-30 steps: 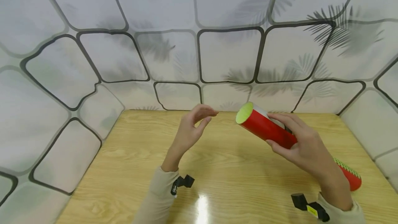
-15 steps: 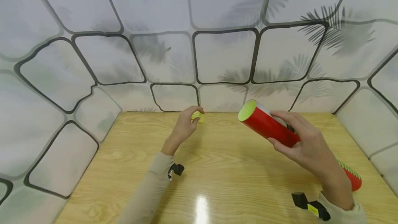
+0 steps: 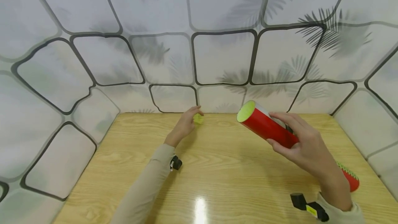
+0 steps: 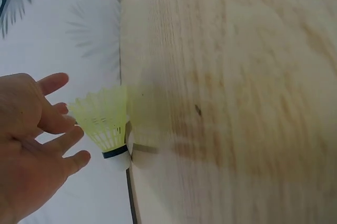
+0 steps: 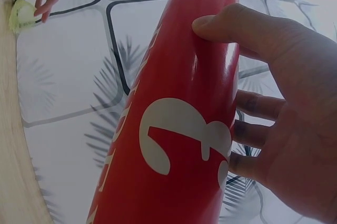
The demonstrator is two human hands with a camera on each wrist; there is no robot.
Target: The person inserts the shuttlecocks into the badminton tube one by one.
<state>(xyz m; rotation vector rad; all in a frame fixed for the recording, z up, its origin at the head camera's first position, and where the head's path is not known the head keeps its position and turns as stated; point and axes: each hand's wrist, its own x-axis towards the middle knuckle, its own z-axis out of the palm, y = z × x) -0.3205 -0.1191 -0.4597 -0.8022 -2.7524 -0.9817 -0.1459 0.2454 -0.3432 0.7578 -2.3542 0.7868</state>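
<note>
A yellow shuttlecock (image 4: 105, 121) with a white base and dark band sits at the back edge of the table (image 3: 217, 168). Beside its skirt is my left hand (image 3: 186, 122), fingers spread loosely and thumb apart; in the left wrist view (image 4: 31, 140) the fingertips reach right to the skirt's edge. My right hand (image 3: 306, 144) grips a red shuttlecock tube (image 5: 163, 124) with white lettering, thumb on one side and fingers round the other. The tube is held tilted above the table, its open end (image 3: 246, 111) up and to the left, showing a yellow-green inside.
A second red tube (image 3: 349, 177) with a green checked band lies on the table at the right, partly behind my right forearm. A patterned cloth wall (image 3: 224, 58) rises along the table's back and sides.
My left hand has reached forward to the table's back edge. The shuttlecock has come into view, between its fingers half a second ago and now beside them. The right hand keeps holding the tube.
</note>
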